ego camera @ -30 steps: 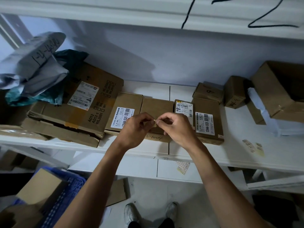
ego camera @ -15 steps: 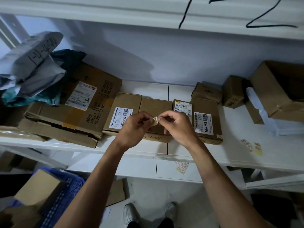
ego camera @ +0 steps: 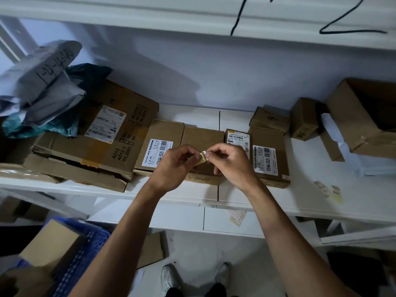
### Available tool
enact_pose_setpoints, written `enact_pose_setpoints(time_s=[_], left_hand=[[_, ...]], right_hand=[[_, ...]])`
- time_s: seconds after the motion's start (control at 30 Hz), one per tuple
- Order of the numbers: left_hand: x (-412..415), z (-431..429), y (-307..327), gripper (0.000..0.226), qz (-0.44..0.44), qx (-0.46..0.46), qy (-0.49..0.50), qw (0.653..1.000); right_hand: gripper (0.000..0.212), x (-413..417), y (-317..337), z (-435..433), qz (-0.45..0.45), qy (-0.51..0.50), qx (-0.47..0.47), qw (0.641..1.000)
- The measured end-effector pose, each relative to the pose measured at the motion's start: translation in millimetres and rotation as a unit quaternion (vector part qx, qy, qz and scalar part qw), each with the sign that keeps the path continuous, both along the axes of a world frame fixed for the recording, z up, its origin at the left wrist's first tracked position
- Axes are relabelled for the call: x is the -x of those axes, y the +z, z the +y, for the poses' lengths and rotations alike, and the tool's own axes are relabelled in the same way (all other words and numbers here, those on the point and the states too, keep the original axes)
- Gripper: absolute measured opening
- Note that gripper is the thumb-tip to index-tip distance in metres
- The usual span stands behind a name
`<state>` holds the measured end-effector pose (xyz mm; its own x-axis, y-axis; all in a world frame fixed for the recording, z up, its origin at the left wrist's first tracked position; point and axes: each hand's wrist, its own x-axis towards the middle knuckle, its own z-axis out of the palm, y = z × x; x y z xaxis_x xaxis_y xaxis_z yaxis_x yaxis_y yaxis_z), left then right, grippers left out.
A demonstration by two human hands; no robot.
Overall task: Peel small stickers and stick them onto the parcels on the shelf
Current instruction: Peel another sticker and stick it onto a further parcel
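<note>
nearest to us, our left hand point(ego camera: 175, 166) and right hand point(ego camera: 231, 163) meet fingertip to fingertip over the front edge of the shelf point(ego camera: 310, 202). both are closed in a pinch. the left hand grips a small yellowish backing strip point(ego camera: 201, 158). the right hand pinches the white sticker point(ego camera: 205, 152) at the strip's upper end, at 1 o'clock from the left thumb. the sticker looks only partly lifted; how much of it is free is too small to tell.

the relation that matters runs straight ahead. the plain parcel point(ego camera: 203, 140) lies at 12 o'clock from the pinch, just beyond and below the fingertips. its bare top faces up, and its long axis seems to run from 6 to 12 o'clock. the hands stand about equally near it, but the right hand has the sticker, so we judge it the one to go forward and down.

a left labelled parcel point(ego camera: 165, 133) sits just beside the plain one at 10 o'clock, and a narrow labelled parcel point(ego camera: 237, 137) just beside it at 1 o'clock. well apart, at 3 o'clock, spare sticker strips point(ego camera: 323, 187) lie flat on the shelf.
</note>
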<state>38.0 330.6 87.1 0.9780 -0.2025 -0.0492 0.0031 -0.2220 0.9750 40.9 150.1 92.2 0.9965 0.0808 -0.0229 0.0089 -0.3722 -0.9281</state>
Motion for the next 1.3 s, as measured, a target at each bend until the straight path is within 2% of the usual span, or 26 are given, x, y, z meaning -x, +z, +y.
enact_pose_setpoints(time_s=[0.17, 0.27, 0.37, 0.53, 0.73, 0.87, 1.0, 1.07, 1.3], left_hand=[[1.3, -1.2, 0.4, 0.011, 0.024, -0.009, 0.027, 0.999], [2.7, 0.8, 0.2, 0.014, 0.054, 0.026, 0.066, 0.996], [4.0, 4.1, -0.9, 0.023, 0.062, 0.059, 0.081, 0.993], [2.1, 0.7, 0.7, 0.013, 0.115, 0.082, 0.056, 0.988], [-3.1, -12.3, -1.1, 0.029, 0.208, 0.202, -0.013, 0.957], [-1.6, -18.2, -1.1, 0.021, 0.230, 0.245, -0.044, 0.941], [-0.3, -21.4, -1.8, 0.009, 0.236, 0.265, -0.046, 0.934], [-0.5, -22.8, -2.7, 0.011, 0.233, 0.260, -0.037, 0.937], [-2.4, -26.1, -3.2, 0.009, 0.166, 0.192, 0.049, 0.966]], right_hand=[[0.007, -2.1, -2.6, -3.9, 0.016, -0.043, -0.049, 0.998], [0.008, -2.1, -0.9, -9.1, 0.035, -0.058, -0.114, 0.991], [0.006, -1.7, -0.8, -11.8, 0.034, -0.038, -0.136, 0.989], [0.006, -2.1, 0.4, -13.2, 0.032, -0.003, -0.163, 0.986], [0.014, -1.7, 2.4, -10.1, 0.039, 0.049, -0.202, 0.977], [0.017, 0.9, 0.8, -14.0, 0.047, 0.055, -0.220, 0.973], [0.012, 2.4, -1.1, -19.2, 0.051, 0.042, -0.210, 0.975], [0.011, 2.3, -3.0, -20.8, 0.050, 0.035, -0.198, 0.978], [0.011, 3.8, -6.3, -23.2, 0.059, -0.010, -0.188, 0.980]])
